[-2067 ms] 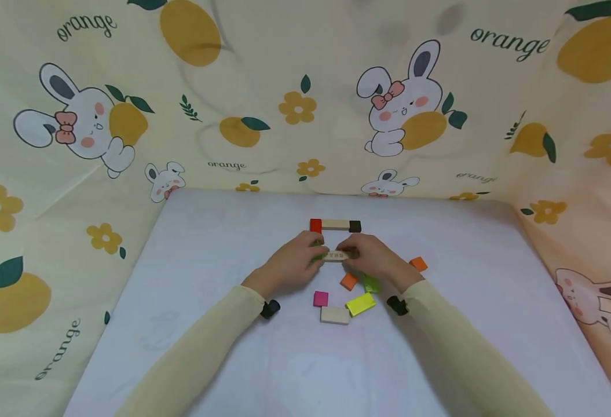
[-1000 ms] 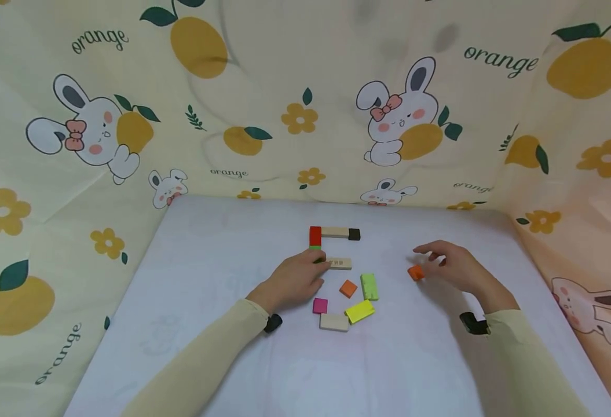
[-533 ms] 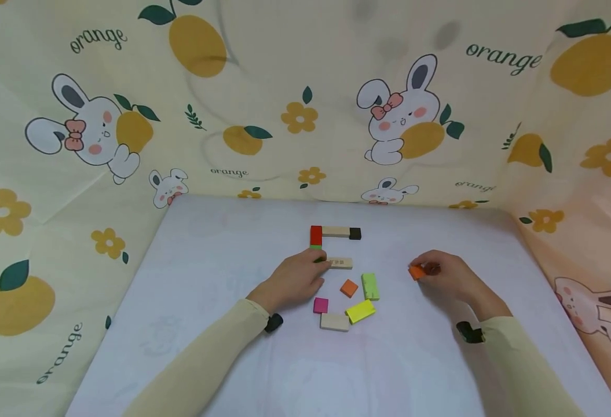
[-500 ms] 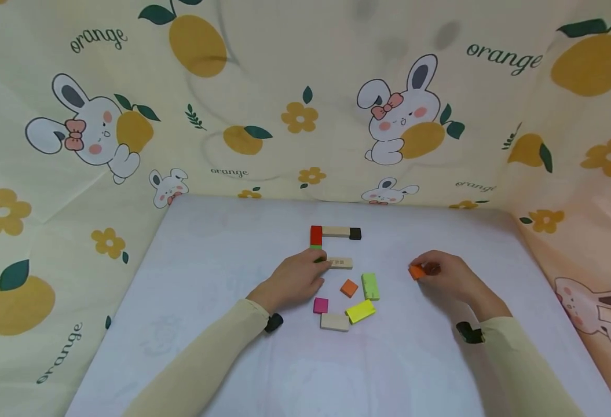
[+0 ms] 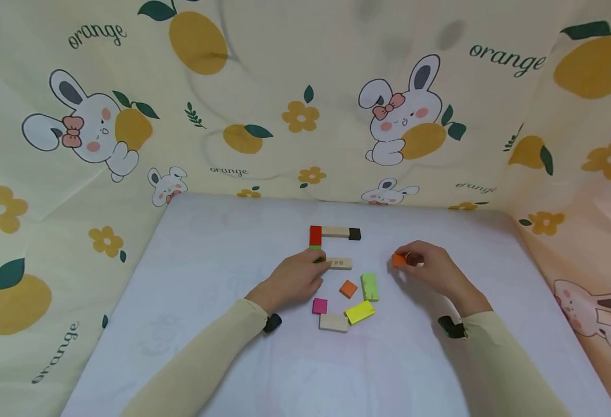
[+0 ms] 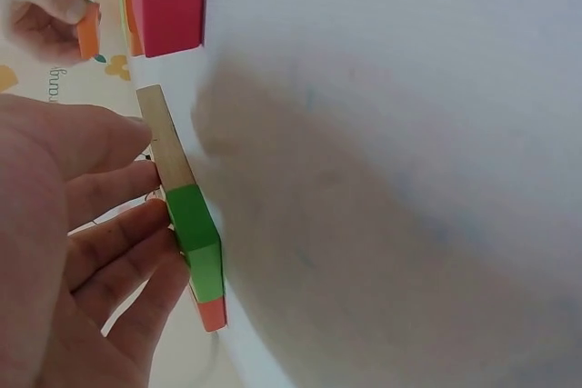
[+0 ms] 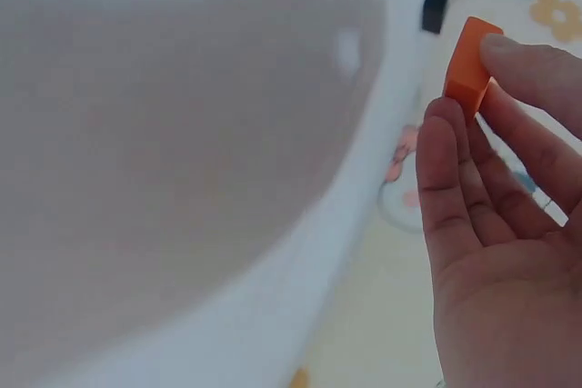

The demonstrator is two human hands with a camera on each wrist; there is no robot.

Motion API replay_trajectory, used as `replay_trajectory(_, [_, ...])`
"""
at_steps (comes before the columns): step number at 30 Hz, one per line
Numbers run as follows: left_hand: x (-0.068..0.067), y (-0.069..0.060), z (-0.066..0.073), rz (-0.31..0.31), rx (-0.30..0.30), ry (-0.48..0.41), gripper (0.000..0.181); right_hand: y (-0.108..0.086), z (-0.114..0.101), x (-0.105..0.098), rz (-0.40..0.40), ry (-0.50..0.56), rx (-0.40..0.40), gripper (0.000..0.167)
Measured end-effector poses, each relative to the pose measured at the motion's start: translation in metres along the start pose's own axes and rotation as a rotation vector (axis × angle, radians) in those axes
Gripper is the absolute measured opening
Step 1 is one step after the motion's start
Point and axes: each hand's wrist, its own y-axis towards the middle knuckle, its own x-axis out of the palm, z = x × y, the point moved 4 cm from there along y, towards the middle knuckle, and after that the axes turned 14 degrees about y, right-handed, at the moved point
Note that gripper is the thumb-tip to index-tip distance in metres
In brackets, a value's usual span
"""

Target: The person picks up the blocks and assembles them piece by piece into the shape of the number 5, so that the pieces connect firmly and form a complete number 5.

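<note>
Between the thumb and fingertips of my right hand [image 5: 432,267] an orange block [image 5: 399,260] is pinched above the table; the right wrist view shows the same orange block [image 7: 471,65] up close. My left hand [image 5: 289,281] rests with loosely extended fingers at a green block [image 6: 195,233] and the light wooden block [image 5: 340,264] joined to its end. The left hand covers most of the green block in the head view. Beyond it, a red block [image 5: 315,235], a wooden block [image 5: 335,231] and a black block [image 5: 354,234] lie in line, with the red one touching the green.
Nearer on the white table [image 5: 222,359] lie a loose orange block [image 5: 348,289], a light green block [image 5: 369,287], a yellow block [image 5: 359,312], a magenta block [image 5: 319,306] and a pale wooden block [image 5: 333,322]. A patterned cloth [image 5: 263,69] stands behind and at both sides.
My right hand left the wooden block, reached right, took hold of the orange block and has carried it up and leftward. My left hand stays at the green and wooden blocks.
</note>
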Motion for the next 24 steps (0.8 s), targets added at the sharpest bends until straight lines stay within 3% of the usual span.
replay_trajectory(6, [-0.001,0.000,-0.001,-0.005,0.005,0.002,0.044,0.015,-0.018,0.015,-0.032,0.009,-0.041,0.031])
replay_trajectory(14, [-0.008,0.002,-0.003,-0.010,-0.006,-0.023,0.043,0.035,-0.035,0.039,-0.088,0.032,-0.028,0.032])
replay_trajectory(19, [-0.008,0.001,-0.002,-0.018,-0.003,-0.028,0.044,0.040,-0.035,0.055,-0.124,0.046,0.030,0.034])
replay_trajectory(24, [-0.008,0.000,0.000,-0.018,0.009,-0.030,0.044,0.043,-0.029,0.067,-0.153,0.037,0.034,0.033])
